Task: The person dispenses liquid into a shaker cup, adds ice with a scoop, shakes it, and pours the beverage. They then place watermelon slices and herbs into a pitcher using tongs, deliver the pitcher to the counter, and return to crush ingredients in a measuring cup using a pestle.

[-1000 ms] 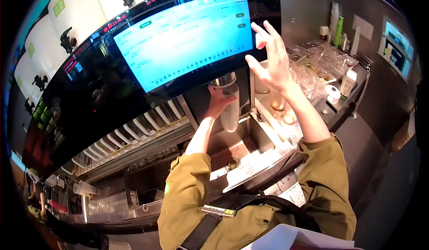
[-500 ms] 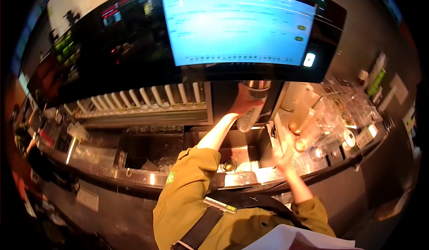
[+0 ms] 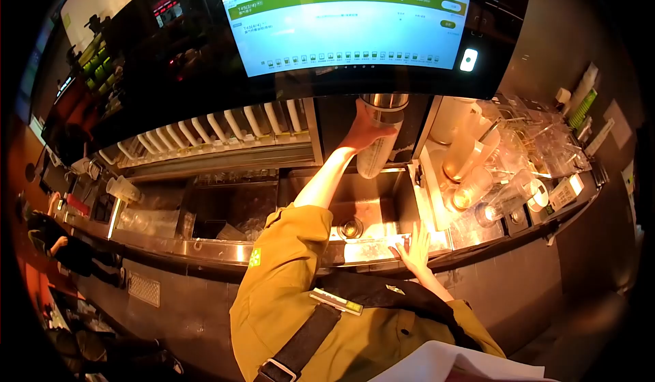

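My left hand is wrapped round a tall clear shaker with measuring marks and a metal top. It holds the shaker at a slight tilt over the back of a steel sink, just below the screen. By the sink's front right corner, my right hand is open with its fingers spread and nothing in it. The fingertips are at the metal front rim; whether they press on it I cannot tell. A round drain shows in the sink's bottom.
A large screen hangs above the counter. White handles line a rack at the back left. Clear pitchers and cups crowd the right side. A person in dark clothes stands at far left.
My right hand has come back toward me and left to the sink's front rim. My left hand keeps its hold on the shaker. The screen shows a different page with a green bar.
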Demonstrator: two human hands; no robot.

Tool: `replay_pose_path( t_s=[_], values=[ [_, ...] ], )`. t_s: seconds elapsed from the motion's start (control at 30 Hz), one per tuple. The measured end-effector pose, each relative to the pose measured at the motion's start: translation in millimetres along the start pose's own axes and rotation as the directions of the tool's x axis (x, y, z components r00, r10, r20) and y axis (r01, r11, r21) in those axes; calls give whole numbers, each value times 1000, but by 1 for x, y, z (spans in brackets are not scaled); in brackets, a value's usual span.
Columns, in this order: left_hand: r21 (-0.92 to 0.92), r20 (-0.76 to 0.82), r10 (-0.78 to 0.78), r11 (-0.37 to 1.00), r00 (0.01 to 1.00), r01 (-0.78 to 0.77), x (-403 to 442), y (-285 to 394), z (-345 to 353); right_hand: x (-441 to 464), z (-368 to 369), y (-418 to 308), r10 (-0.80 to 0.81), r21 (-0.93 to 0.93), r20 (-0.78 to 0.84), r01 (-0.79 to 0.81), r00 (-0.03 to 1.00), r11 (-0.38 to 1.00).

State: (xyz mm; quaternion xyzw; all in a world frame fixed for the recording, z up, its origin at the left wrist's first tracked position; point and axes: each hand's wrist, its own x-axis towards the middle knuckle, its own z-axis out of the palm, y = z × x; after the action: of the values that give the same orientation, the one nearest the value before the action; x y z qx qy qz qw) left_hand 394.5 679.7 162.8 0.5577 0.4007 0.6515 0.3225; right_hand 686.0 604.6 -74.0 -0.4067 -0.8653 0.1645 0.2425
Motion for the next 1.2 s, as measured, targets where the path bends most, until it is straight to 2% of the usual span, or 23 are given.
replay_pose_path(
  t_s=[0.17, 0.27, 0.37, 0.4, 0.5, 0.53, 0.73, 0.93, 1.2],
  values=[
    [76, -7, 21, 997, 1000, -20, -5, 5, -3, 1, -2, 0, 5, -3, 38, -4, 999, 1000],
    [34, 6, 14, 999, 1000, -14, -2, -4, -5, 0, -2, 0, -21, 9, 18, 21, 1000, 1000],
    [68, -21, -59, 996, 998, 60, -5, 6, -2, 0, -3, -1, -22, 4, 24, 22, 999, 1000],
    [57, -18, -12, 998, 1000, 13, -4, 6, 0, -1, -4, -2, -20, -7, 22, 20, 1000, 1000],
    [19, -11, -23, 1000, 1000, 23, -4, 7, 1, 0, -5, -2, -22, -30, 34, 23, 999, 999],
    [99, -40, 47, 994, 998, -43, -3, 4, 1, 0, -6, -2, -28, -22, 31, 29, 999, 999],
    [111, -38, 43, 993, 998, -39, -2, -3, -3, -2, -1, 2, -53, 1, 0, 53, 999, 999],
    [97, -30, -51, 994, 998, 54, -4, 2, -3, -2, -3, 1, -29, 0, 17, 29, 999, 1000],
    [98, -42, -67, 993, 997, 70, -7, 9, 1, -3, -2, 2, -33, -9, 14, 33, 999, 999]
  ],
)
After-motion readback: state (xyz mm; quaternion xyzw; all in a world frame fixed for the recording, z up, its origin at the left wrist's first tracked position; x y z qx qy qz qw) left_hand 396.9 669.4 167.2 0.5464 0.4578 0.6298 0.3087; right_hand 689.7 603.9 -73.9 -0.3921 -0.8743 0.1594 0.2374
